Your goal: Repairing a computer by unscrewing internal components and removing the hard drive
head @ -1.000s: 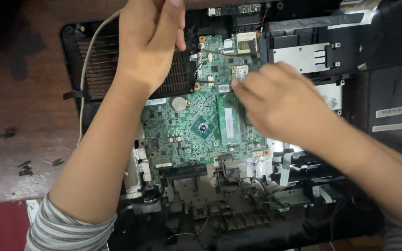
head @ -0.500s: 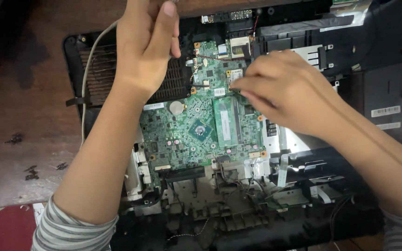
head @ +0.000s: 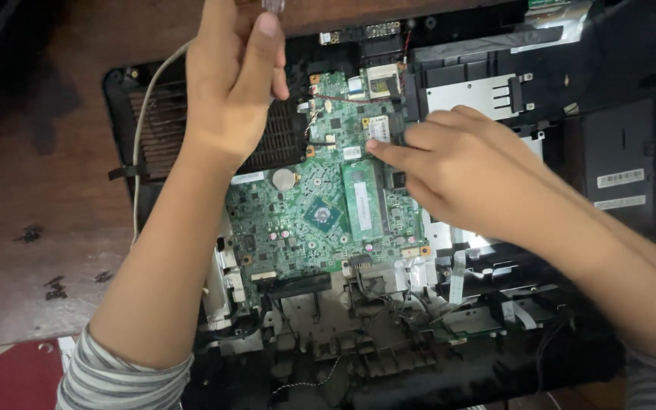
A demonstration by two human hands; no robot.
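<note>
Two hands work over an opened computer case [head: 616,114] on a wooden surface [head: 39,190]. At its centre sits the green circuit board [head: 320,212]. Left hand [head: 229,91], above the board's top left corner, grips a tool handle [head: 273,4]. Right hand [head: 457,167] pinches at a small part [head: 380,129] on the board's upper right edge; loosening seems underway, calling for a careful pull. Room is tight there.

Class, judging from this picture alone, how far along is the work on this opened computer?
Done: the back cover is off, baring the green circuit board.
In hand: the right hand fingers a part at the board's upper right edge; the left hand holds a tool above.
Left: the board sits in the black case.
</note>
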